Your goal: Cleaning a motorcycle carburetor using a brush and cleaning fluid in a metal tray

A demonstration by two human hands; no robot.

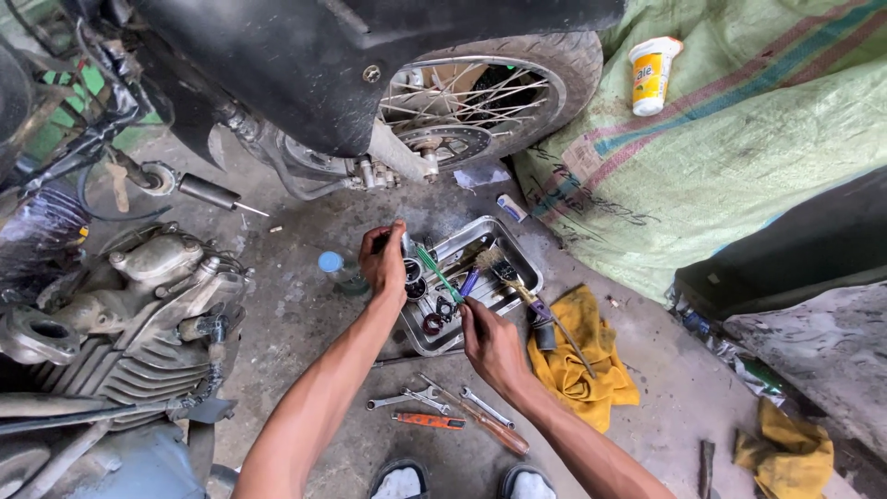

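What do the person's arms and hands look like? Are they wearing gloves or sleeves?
No gloves and no sleeves in view. Both forearms are bare from the bottom edge of the picture up to the fingers. The left hand and the right hand are bare too, with dark greasy smudges on the fingers. No watch, ring or bracelet shows. Below, between the arms, the toes of two dark shoes peek in.

Bare concrete floor [296,323] lies open between the engine block [129,314] at left and the metal tray [517,254] at centre, interrupted only by a small blue-capped bottle [334,270]. Above the tray, the spoked wheel [480,102] and dark bodywork [305,65] close the way. Right of it lies a yellow rag [577,365]; below it, wrenches [434,402] crowd the floor. Lower right stays mostly open.
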